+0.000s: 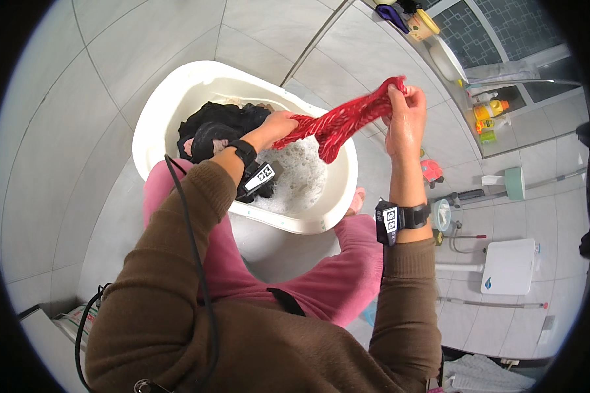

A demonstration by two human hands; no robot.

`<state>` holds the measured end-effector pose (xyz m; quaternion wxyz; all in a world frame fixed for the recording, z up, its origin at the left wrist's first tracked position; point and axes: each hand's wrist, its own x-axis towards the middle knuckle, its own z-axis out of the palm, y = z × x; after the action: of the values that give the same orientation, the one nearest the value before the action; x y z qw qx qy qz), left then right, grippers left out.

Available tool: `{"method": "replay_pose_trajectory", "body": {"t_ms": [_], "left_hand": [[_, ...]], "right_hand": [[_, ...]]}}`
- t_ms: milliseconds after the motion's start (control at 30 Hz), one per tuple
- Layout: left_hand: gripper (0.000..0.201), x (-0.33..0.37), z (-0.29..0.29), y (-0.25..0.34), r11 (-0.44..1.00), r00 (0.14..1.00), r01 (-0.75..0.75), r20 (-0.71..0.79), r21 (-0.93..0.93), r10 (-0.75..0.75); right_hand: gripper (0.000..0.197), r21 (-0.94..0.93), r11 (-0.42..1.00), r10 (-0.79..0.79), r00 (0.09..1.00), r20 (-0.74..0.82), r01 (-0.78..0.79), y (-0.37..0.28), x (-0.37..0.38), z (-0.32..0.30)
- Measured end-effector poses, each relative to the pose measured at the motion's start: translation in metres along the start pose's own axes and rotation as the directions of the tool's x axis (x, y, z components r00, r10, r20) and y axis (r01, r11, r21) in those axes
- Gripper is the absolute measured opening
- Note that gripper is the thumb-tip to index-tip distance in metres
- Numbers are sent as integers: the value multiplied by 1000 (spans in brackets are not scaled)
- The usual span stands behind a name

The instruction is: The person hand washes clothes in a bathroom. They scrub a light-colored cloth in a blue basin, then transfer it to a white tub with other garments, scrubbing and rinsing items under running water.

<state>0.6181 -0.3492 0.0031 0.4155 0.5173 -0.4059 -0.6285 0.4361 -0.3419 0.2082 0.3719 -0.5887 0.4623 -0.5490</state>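
A wet-looking red cloth [351, 121] with small white marks is stretched above a white plastic tub [152, 124]. My left hand [272, 128] grips its lower left end over the tub. Higher and to the right, my right hand [406, 114] pinches the other end between thumb and fingers. A fold of the cloth hangs down between the hands; whether it is a sock or another small garment, I cannot tell. Dark clothes [219, 128] lie heaped in the tub's left part, with a pinkish piece among them. Foamy water [300, 173] fills its right part.
The tub stands on the floor between my knees, beside a tiled wall [137, 39]. At the right, a ledge holds bottles [491, 109] and a white basin [447, 60]. A toilet-like white lid [509, 266] is farther right. A black cable [193, 242] runs along my left arm.
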Motion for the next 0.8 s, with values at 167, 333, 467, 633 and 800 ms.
{"method": "replay_pose_trajectory", "body": {"t_ms": [167,333,467,633,800], "left_hand": [[25,30,5,-47,787,968,227,48,-574,-244],[26,84,6,-143,509,929,218,18,-832,-369],[31,105,26,-198,413,883,40,-161,-910,-440],[62,105,43,-229,655,908,114,-188,-746,-373],[64,113,43,-247,807,923,258,-113,-531,-369]], "right_hand": [[21,-37,998,39,979,-200,-48,94,31,-51],[17,-34,822,553,811,-193,-568,282,15,-93],[22,-68,681,670,658,-345,-729,407,-20,-115],[48,-634,572,528,825,-202,-521,496,-43,-115],[60,-847,494,270,961,-66,-197,535,-83,-39]]}}
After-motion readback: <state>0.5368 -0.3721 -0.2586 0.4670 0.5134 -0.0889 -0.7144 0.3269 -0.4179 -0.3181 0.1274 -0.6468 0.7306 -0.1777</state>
